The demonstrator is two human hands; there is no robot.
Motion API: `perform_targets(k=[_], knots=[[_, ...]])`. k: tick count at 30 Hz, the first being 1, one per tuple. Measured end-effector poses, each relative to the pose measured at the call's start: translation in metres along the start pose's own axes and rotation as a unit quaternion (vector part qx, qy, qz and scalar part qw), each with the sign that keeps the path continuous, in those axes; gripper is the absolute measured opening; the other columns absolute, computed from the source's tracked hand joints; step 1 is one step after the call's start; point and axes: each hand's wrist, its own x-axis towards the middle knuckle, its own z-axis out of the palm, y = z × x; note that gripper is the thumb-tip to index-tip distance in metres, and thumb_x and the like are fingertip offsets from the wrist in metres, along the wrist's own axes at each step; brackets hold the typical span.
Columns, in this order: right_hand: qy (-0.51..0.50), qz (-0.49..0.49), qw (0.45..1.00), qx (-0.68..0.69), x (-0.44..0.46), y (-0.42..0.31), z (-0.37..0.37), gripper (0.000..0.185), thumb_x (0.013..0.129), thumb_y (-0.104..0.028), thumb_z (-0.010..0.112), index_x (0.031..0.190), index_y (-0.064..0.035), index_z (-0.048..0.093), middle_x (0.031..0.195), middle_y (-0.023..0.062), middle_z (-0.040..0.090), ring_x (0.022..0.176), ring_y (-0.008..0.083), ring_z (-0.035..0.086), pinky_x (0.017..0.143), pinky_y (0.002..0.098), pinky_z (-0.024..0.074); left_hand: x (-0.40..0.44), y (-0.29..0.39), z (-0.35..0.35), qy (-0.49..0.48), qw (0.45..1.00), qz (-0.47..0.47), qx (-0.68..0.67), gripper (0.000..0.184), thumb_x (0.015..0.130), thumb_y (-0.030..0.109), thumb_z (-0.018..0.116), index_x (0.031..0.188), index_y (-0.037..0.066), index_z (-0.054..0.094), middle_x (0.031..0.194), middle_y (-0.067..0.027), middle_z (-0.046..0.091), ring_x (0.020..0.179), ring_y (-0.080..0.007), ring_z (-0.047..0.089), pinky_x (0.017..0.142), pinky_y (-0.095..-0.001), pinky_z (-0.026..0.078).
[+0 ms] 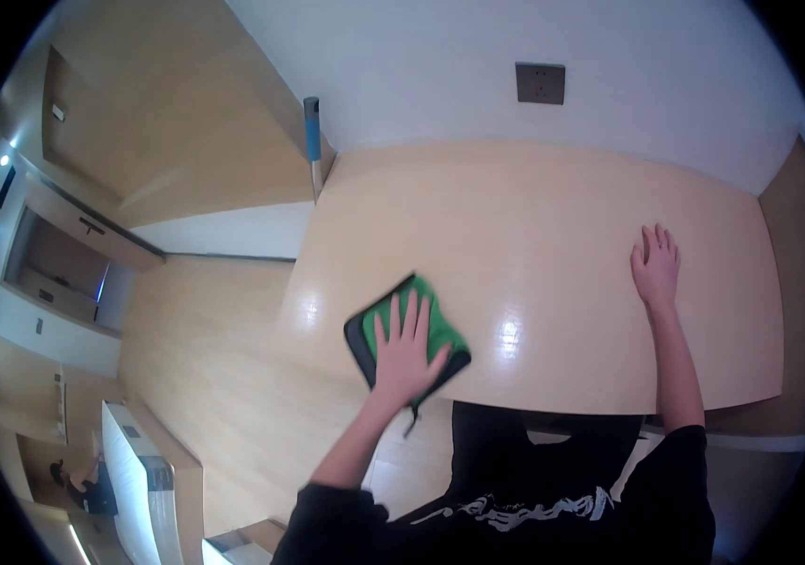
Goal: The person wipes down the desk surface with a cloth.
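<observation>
My left hand (404, 356) lies flat with spread fingers on a green cleaning cloth (442, 331) with a dark grey border. The cloth is at the left front part of a pale wooden tabletop (544, 226), partly over its edge, and a small loop hangs from its lower corner. The palm covers the middle of the cloth. Over on the right side of the tabletop, my right hand (656, 268) rests with its fingers stretched out and a little apart. It holds nothing.
A pole with a blue grip (312, 141) stands at the table's far left corner. A dark socket plate (540, 83) is on the wall behind. At lower left, a person in dark clothes (96, 492) is near a white wrapped panel (134, 471).
</observation>
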Motion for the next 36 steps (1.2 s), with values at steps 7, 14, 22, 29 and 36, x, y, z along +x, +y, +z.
perform_targets(k=[7,14,22,29,36], knots=[[-0.016,0.002,1.000,-0.012,-0.002,-0.002,0.001,0.046,0.091,-0.026,0.051,0.133,-0.0043,0.051,0.145,0.0209,0.042,0.138,0.0361,0.033,0.116,0.0490,0.0213,-0.019,0.012,-0.007,-0.060,0.997,-0.039,-0.001,0.087,0.087,0.050,0.056,0.149,-0.002,0.025,0.158,-0.0190,0.018,0.146,-0.0409,0.012,0.113,-0.0631,0.010],[-0.019,0.010,1.000,-0.009,-0.001,0.000,0.000,0.047,0.090,-0.024,0.052,0.133,-0.0062,0.050,0.146,0.0186,0.041,0.138,0.0354,0.032,0.116,0.0505,0.0205,0.145,-0.017,0.040,-0.010,0.997,-0.068,0.048,0.085,0.090,0.051,0.051,0.151,-0.001,0.020,0.159,-0.0189,0.016,0.147,-0.0393,0.011,0.116,-0.0589,0.010],[0.004,0.002,1.000,0.000,-0.001,0.001,0.004,0.047,0.087,-0.023,0.055,0.130,-0.0071,0.050,0.144,0.0179,0.042,0.137,0.0361,0.033,0.114,0.0524,0.0227,0.354,-0.018,0.080,0.041,0.971,-0.235,0.025,0.088,0.091,0.057,0.040,0.145,-0.011,0.024,0.154,-0.0281,0.022,0.143,-0.0476,0.013,0.111,-0.0672,0.011],[0.015,0.000,1.000,0.019,-0.001,-0.001,0.004,0.047,0.086,-0.024,0.057,0.129,-0.0066,0.051,0.142,0.0195,0.042,0.136,0.0364,0.035,0.113,0.0537,0.0239,0.362,0.002,0.091,0.063,0.967,-0.245,0.025,0.085,0.092,0.054,0.039,0.146,-0.010,0.025,0.154,-0.0267,0.022,0.143,-0.0465,0.016,0.111,-0.0657,0.013],[0.064,-0.028,0.996,0.049,-0.004,0.009,0.003,0.041,0.086,-0.021,0.058,0.124,-0.0036,0.055,0.136,0.0205,0.048,0.132,0.0373,0.038,0.110,0.0523,0.0289,0.245,0.056,0.069,0.026,0.998,-0.047,0.023,0.075,0.093,0.055,0.044,0.151,0.011,0.029,0.158,-0.0125,0.023,0.146,-0.0400,0.015,0.116,-0.0588,0.013]])
